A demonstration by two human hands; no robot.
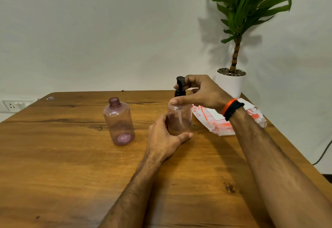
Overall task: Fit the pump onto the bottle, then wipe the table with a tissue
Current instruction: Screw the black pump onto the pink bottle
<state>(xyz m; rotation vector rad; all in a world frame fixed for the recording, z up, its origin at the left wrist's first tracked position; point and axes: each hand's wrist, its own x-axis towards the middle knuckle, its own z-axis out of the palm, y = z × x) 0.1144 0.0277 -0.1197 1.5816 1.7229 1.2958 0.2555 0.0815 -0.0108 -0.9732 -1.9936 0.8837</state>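
Observation:
A clear pink bottle (pixel 180 120) stands upright on the wooden table (pixel 71 156), right of centre. My left hand (pixel 165 138) wraps around its lower body from the near side. A black pump (pixel 180 86) sits on the bottle's neck, its tube reaching down inside. My right hand (pixel 201 91) grips the pump from above, fingers around its head and collar. A second pink bottle (pixel 119 121) stands open, without a pump, to the left. A white and orange tissue pack (pixel 221 120) lies flat to the right, partly hidden under my right wrist.
A potted plant in a white pot (pixel 230 82) stands at the table's far right corner. A wall socket (pixel 12 104) sits low on the wall at left. A black cable (pixel 323 152) hangs past the table's right edge.

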